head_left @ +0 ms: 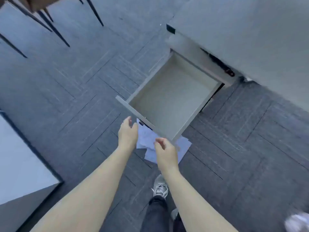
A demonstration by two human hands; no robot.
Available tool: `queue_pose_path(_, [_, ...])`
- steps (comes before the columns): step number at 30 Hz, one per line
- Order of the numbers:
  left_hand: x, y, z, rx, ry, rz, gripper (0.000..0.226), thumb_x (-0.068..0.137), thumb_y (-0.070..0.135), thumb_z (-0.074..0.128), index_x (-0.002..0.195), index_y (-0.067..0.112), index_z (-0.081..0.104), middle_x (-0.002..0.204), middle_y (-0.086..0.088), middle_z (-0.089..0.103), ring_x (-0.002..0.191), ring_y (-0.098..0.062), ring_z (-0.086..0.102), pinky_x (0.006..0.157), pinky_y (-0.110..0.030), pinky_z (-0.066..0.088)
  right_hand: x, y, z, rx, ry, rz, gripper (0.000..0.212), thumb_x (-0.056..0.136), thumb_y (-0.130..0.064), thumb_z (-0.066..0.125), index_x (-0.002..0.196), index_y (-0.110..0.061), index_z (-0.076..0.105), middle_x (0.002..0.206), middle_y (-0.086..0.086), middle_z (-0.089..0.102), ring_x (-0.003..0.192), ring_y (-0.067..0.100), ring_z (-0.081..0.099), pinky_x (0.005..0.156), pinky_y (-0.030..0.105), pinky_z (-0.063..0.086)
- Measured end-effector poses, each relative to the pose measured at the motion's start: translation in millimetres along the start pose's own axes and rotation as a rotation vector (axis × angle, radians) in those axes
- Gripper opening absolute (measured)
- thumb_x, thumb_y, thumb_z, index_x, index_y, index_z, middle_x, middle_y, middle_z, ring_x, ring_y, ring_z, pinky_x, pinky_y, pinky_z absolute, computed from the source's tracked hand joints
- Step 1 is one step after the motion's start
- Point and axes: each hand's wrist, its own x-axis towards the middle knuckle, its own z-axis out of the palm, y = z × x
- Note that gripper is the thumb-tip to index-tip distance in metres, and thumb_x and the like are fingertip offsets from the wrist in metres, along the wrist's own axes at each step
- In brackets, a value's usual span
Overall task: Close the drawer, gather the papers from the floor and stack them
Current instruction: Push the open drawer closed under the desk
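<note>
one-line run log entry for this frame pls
drawer: open, empty | papers: on floor under drawer front | left hand: open, reaching | right hand: open, reaching

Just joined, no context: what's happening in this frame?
A person stands over an open, empty drawer pulled out from a grey cabinet. Both hands reach toward the drawer front: the left hand and the right hand are open and hold nothing, neither touching it yet. A few papers lie on the carpet, partly beneath the drawer front. The drawer is not closed and nothing has been gathered.
</note>
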Motion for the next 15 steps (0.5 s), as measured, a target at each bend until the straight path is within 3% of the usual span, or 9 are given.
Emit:
queue_pose_path(3, [25.3,-19.6,6.8,0.020,-0.056,-0.099,0.047,0.092,0.017,0.041,0.139,0.013,0.045,0.142,-0.005,0.052,0.127,-0.024,0.049,0.100,-0.032,0.037,19.8,14.6,21.8,0.256,-0.015,0.250,0.021,0.095,-0.020,0.052,0.115,-0.021,0.058,0.104,0.002,0.066,0.089,0.018,0.061,0.086,0.039,0.054])
queue_pose_path(7, [44.0,-31.0,23.0,-0.019,-0.099,-0.116,0.045,0.092,0.013,0.041,0.135,0.013,0.051,0.137,-0.005,0.058,0.124,-0.023,0.053,0.095,-0.028,0.038,42.7,23.7,21.2,0.532,0.062,0.377,0.029,0.097,-0.017,0.049,0.125,-0.015,0.054,0.116,0.007,0.065,0.096,0.026,0.061,0.098,0.050,0.050])
queue_pose_path(11, [54.0,-27.5,41.5,-0.026,-0.062,-0.096,0.033,0.090,0.020,0.046,0.118,0.016,0.061,0.112,-0.009,0.070,0.103,-0.027,0.061,0.077,-0.029,0.040,57.8,27.6,16.3,0.635,0.143,0.411,0.034,0.100,-0.020,0.048,0.127,-0.004,0.059,0.125,0.013,0.068,0.105,0.029,0.064,0.094,0.043,0.054])
queue_pose_path(15, [54.6,-14.0,57.9,-0.049,0.023,-0.079,0.026,0.089,0.018,0.052,0.112,0.016,0.064,0.107,-0.002,0.072,0.093,-0.020,0.058,0.079,-0.028,0.039,70.6,21.9,6.1,0.648,0.146,0.391,0.033,0.100,-0.021,0.046,0.127,-0.005,0.058,0.122,0.012,0.068,0.102,0.025,0.067,0.086,0.038,0.054])
